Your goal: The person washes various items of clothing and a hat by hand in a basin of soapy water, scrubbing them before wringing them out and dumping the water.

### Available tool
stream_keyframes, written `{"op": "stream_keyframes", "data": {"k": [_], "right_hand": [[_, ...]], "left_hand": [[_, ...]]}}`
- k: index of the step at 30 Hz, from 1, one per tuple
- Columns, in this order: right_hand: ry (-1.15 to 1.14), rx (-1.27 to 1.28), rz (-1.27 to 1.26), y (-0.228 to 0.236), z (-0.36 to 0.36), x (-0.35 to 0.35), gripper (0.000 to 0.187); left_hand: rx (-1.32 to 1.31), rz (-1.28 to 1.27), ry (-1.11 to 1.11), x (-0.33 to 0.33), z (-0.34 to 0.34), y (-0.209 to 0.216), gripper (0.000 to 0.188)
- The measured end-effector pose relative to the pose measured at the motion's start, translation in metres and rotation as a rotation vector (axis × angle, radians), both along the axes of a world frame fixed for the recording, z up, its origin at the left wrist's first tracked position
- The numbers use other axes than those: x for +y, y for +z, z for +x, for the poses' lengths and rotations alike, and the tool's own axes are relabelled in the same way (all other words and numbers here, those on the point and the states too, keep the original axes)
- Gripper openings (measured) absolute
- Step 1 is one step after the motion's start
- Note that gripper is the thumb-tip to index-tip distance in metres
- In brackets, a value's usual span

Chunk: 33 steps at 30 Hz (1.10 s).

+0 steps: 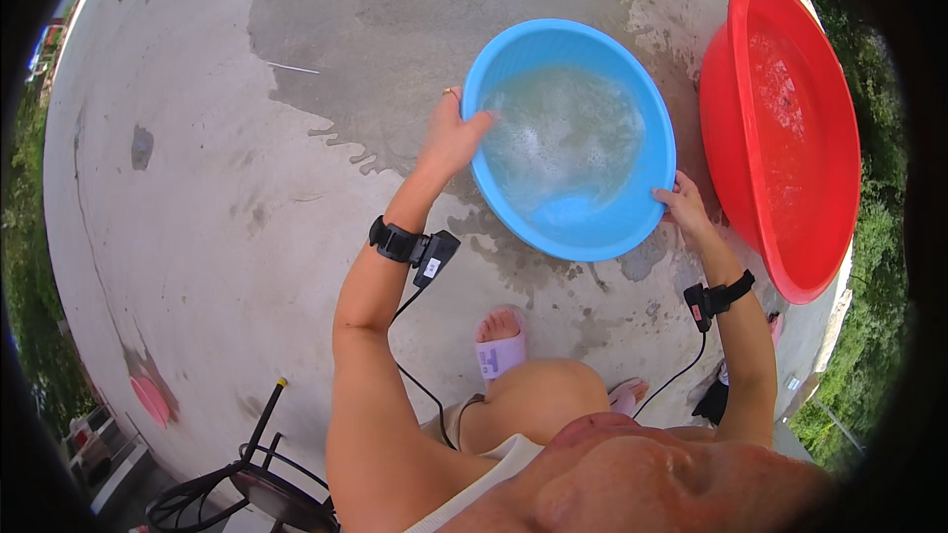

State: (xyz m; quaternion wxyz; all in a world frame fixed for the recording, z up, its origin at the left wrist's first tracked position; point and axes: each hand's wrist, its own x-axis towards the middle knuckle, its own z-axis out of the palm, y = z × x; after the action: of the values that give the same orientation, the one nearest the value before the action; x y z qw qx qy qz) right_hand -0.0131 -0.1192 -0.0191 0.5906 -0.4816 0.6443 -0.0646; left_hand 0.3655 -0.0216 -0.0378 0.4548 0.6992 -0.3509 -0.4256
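Observation:
Between my two hands is a round blue basin [568, 222] with cloudy, slightly foamy water [573, 133] in it. The water lies toward the far side, and a patch of bare bottom shows at the near side, so the basin looks tilted. My left hand [456, 133] grips the left rim, thumb over the edge. On the right rim my right hand [681, 202] is closed, its thumb on top and the other fingers mostly hidden beneath. Whether the basin touches the ground cannot be seen.
A large red tub [726, 109] with clear water stands close on the right. Wet concrete [346, 10] spreads beyond the basin. At lower left are a dark chair [281, 494] with a black hose or cable and a small pink basin [150, 400]. Cables hang from both wrist straps.

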Motion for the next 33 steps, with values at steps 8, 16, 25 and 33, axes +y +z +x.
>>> {"op": "stream_keyframes", "data": {"k": [8,16,25,33], "right_hand": [[-0.028,0.118,0.004,-0.018,-0.038,0.026,0.047],[-0.048,-0.027,-0.173,0.050,-0.050,-0.006,0.043],[0.066,-0.096,-0.362,0.117,0.053,-0.085,0.048],[0.172,-0.140,-0.625,0.133,0.122,-0.095,0.036]], "left_hand": [[0.021,-0.062,-0.077,0.016,-0.037,0.020,0.026],[0.310,0.194,0.001,0.041,-0.052,-0.003,0.025],[0.536,0.325,-0.001,0.033,-0.032,-0.040,0.031],[0.646,0.515,-0.154,0.021,-0.077,-0.073,0.032]]}}
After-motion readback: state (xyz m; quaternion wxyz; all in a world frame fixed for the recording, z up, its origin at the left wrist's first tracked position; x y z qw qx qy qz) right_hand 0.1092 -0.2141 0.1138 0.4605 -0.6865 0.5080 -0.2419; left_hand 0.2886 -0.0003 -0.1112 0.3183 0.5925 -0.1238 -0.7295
